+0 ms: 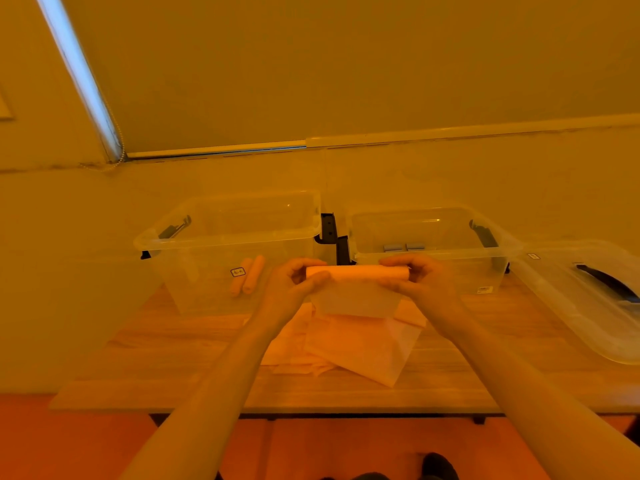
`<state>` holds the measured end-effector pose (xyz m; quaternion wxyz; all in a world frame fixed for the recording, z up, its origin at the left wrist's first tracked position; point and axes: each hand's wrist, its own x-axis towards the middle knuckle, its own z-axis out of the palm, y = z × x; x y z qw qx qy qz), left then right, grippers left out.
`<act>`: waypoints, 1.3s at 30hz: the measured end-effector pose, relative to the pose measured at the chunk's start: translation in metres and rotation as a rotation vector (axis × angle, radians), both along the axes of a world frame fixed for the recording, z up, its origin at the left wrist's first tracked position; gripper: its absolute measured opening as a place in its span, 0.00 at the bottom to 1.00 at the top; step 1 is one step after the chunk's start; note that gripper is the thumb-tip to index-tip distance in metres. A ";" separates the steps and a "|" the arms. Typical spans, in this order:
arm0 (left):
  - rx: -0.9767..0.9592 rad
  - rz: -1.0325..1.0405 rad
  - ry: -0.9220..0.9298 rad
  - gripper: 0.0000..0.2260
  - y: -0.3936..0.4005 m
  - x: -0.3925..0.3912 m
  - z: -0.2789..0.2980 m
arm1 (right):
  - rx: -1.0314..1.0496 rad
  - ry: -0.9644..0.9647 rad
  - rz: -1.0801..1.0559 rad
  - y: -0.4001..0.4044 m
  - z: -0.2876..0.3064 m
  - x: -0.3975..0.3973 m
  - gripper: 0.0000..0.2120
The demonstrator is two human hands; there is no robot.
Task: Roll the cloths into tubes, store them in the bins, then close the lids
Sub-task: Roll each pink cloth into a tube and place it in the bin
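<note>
Orange cloth (356,273) half-rolled, fingers (313,280) pinching ends.

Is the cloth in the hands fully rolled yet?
Partly rolled. The cloth forms a tube between the left hand and right hand, but a flat flap hangs below it.

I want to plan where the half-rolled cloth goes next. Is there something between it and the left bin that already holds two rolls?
Nothing visible blocks it. Both hands, left hand and right hand, hold the half-rolled cloth just in front of the left bin, which has no lid on. The two rolls lie inside, leaving free floor.
</note>
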<state>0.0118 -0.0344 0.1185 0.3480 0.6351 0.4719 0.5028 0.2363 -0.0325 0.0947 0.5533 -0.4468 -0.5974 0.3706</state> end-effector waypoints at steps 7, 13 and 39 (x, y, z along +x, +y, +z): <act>0.002 0.000 0.027 0.11 0.000 -0.001 -0.002 | -0.007 -0.034 -0.039 -0.002 0.002 -0.003 0.11; 0.019 0.013 0.054 0.07 -0.004 0.001 0.002 | 0.026 -0.077 -0.046 -0.006 0.003 -0.004 0.12; -0.004 -0.041 0.016 0.08 -0.002 0.001 -0.003 | -0.008 -0.035 -0.027 -0.004 -0.003 -0.002 0.11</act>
